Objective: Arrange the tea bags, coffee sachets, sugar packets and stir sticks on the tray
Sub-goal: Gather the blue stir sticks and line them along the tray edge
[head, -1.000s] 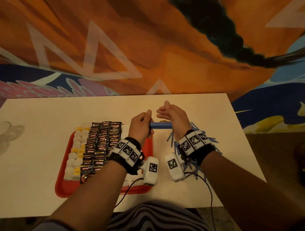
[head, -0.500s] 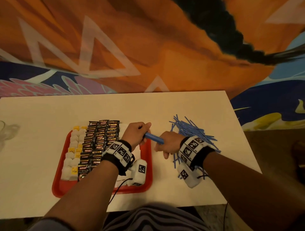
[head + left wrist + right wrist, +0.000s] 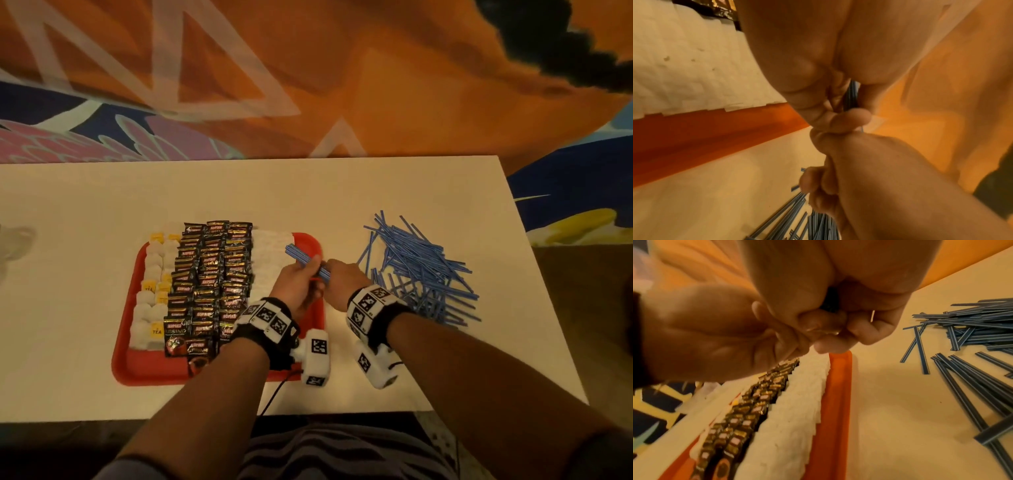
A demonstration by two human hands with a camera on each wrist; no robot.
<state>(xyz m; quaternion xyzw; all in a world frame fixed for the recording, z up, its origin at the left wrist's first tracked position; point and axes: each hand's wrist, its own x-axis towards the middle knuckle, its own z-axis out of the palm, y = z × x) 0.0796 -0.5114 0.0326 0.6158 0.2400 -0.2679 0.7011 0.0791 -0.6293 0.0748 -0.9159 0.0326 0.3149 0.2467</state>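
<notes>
Both hands meet over the right-hand strip of the red tray [image 3: 138, 371]. The left hand [image 3: 297, 286] grips a bundle of blue stir sticks [image 3: 306, 261], fingers curled round it; the bundle slants up and away to the left, its free end above the white packets. The right hand [image 3: 339, 282] pinches the near end of the same bundle, fingertips against those of the left hand. Each wrist carries a black band with white marker blocks and a white camera unit

Directly left of the left hand, a column of white sugar packets [image 3: 270, 250] runs along the tray. Further left are overlapping rows of dark coffee sachets [image 3: 209, 274], then a column of white tea bags [image 3: 152, 301] with yellow tags at the tray's left side

To the right of the right hand, a loose heap of blue stir sticks [image 3: 418, 270] lies on the white table [image 3: 376, 192], well clear of the tray's rim. The sticks cross one another at many angles

Beyond the far table edge is an orange, blue and pink patterned surface [image 3: 376, 85]
</notes>
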